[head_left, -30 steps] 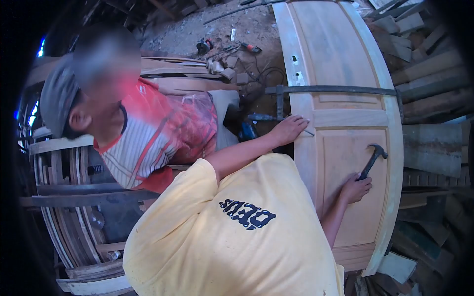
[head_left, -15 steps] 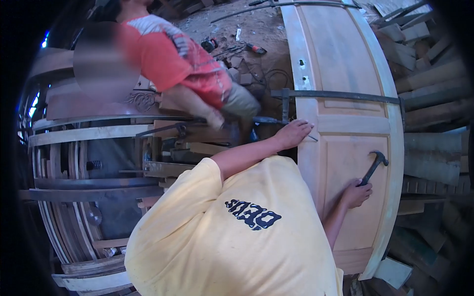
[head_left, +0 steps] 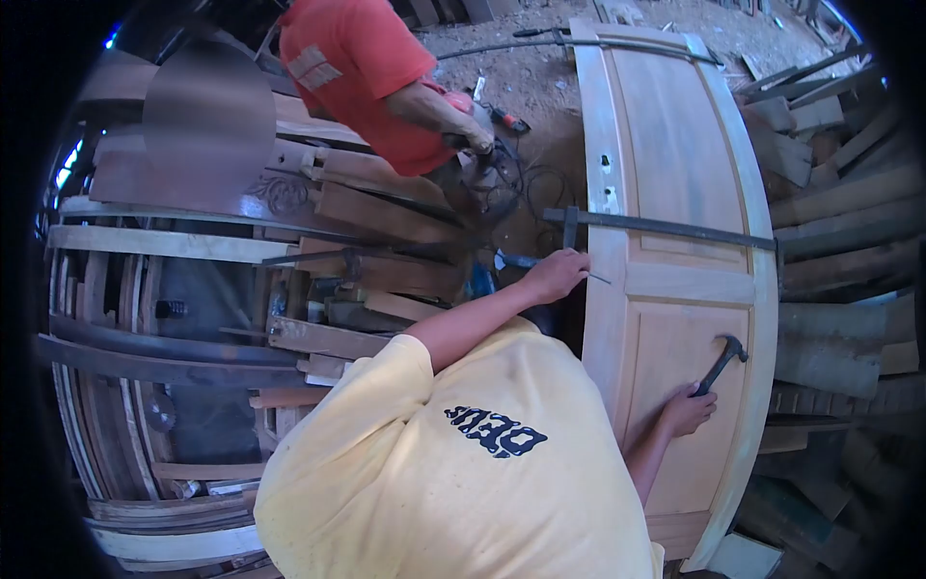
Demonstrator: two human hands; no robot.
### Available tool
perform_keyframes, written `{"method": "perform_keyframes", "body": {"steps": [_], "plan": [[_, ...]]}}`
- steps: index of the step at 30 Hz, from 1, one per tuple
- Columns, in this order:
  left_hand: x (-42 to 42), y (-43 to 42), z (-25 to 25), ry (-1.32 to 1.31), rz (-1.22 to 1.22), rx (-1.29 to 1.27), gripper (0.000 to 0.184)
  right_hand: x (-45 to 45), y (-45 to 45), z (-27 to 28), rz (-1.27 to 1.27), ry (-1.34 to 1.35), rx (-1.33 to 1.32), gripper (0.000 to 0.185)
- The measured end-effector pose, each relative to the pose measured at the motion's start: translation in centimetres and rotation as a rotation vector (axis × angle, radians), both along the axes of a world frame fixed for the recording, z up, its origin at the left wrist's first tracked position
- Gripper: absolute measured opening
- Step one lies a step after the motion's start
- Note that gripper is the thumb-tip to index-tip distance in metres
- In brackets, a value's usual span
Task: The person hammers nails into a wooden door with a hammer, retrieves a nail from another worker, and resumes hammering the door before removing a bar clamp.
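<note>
A pale wooden panelled door (head_left: 687, 333) lies flat along my right side. My left hand (head_left: 558, 277) is at its near left edge, fingers pinched on a thin metal rod (head_left: 599, 279) whose end points over the door's side rail. I cannot tell whether the rod touches the wood. Over the lower panel, my right hand (head_left: 689, 409) grips the dark handle of a claw hammer (head_left: 720, 365), its head towards the far right edge. A metal bar clamp (head_left: 675, 230) crosses the door just beyond my left hand.
Another clamp (head_left: 637, 48) spans the door's far end. A person in a red shirt (head_left: 362, 72) stands at the upper left, a hand (head_left: 473, 135) near dark cords. A red power tool (head_left: 511, 122) lies on the ground. Stacked timber (head_left: 839, 232) fills the right; planks (head_left: 183, 372) fill the left.
My left hand has drawn back slightly towards the door's edge with the rod. The hammer stays in my right hand. The person in red has shifted and turned, and my view has tilted a little.
</note>
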State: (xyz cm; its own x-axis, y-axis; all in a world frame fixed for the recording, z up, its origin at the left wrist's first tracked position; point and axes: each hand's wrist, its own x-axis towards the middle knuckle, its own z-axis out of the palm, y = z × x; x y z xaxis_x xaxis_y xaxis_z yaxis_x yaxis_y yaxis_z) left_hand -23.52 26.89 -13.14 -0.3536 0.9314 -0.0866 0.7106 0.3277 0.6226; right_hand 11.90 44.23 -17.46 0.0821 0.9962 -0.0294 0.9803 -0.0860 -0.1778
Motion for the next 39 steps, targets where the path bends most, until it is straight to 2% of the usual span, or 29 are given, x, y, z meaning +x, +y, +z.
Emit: {"method": "perform_keyframes", "body": {"steps": [5,9,11,13,15,17,19,21,22,23,24,25,26,27,28,30,32,34,35,37,39], "plan": [[-4.9,-2.9,0.0,0.018,0.376,0.160,0.014,-0.1,0.0,-0.7,-0.009,-0.004,0.056,0.041],[-9.0,-6.6,-1.8,0.063,0.514,0.230,0.022,0.2,0.3,-0.8,0.000,-0.020,0.033,0.044],[-10.9,-9.3,-2.5,0.183,0.563,0.306,0.024,0.1,0.6,-0.9,-0.006,-0.031,0.014,0.045],[-12.2,-12.3,-2.8,0.138,0.669,0.215,0.023,0.5,1.4,-1.1,0.028,0.004,-0.014,0.041],[-14.2,-16.4,-6.4,-0.032,0.839,0.012,0.021,0.5,2.4,-0.8,0.059,-0.021,-0.024,0.042],[-15.8,-22.1,-11.3,-0.069,0.842,-0.098,0.021,-0.4,3.0,0.5,0.047,0.023,-0.226,0.046],[-15.8,-28.4,-14.8,-0.055,0.910,-0.205,0.025,-2.0,3.6,0.1,0.010,0.094,-0.235,0.048],[-15.7,-37.0,-21.6,0.103,0.820,-0.292,0.026,-4.0,3.9,-1.4,0.038,0.409,-0.135,0.043],[-14.6,-38.5,-19.3,0.040,0.911,-0.360,0.028,-5.6,3.7,-1.7,0.036,0.407,-0.133,0.043],[-13.3,-40.2,-16.3,-0.023,1.002,-0.429,0.030,-7.8,4.1,-2.1,0.011,0.551,-0.123,0.040],[-12.7,-41.8,-15.4,-0.112,1.054,-0.512,0.032,-10.3,4.2,-2.4,-0.014,0.696,-0.114,0.038],[-12.0,-44.0,-15.2,-0.201,1.105,-0.595,0.034,-12.6,4.9,-3.4,0.022,0.793,-0.095,0.037],[-11.4,-46.8,-17.2,-0.171,1.091,-0.608,0.037,-14.7,5.7,-4.5,0.057,0.891,-0.074,0.036],[-11.1,-49.0,-19.2,-0.140,1.075,-0.621,0.041,-17.6,5.6,-3.1,0.024,0.935,-0.147,0.037],[-10.8,-49.9,-19.1,-0.136,1.073,-0.623,0.041,-21.3,4.9,-0.6,-0.010,0.978,-0.220,0.037],[-10.6,-50.7,-17.3,-0.175,1.131,-0.589,0.038,-26.6,4.5,-0.1,0.229,0.853,0.081,0.039],[-10.8,-50.0,-14.4,-0.188,1.183,-0.556,0.036,-30.2,7.0,-1.4,0.418,0.742,0.059,0.046],[-10.9,-49.4,-13.0,-0.199,1.236,-0.521,0.034,-34.2,8.1,-3.3,0.483,0.416,0.284,0.045],[-11.1,-49.7,-13.1,-0.211,1.247,-0.487,0.033,-36.0,8.2,-2.8,0.478,0.426,0.283,0.045],[-11.2,-50.2,-12.0,-0.214,1.256,-0.450,0.031,-39.1,8.0,-1.8,0.451,0.403,0.075,0.041],[-10.1,-50.6,-11.3,-0.215,1.299,-0.389,0.033,-40.9,7.0,-1.6,0.403,0.447,0.075,0.036]]}}
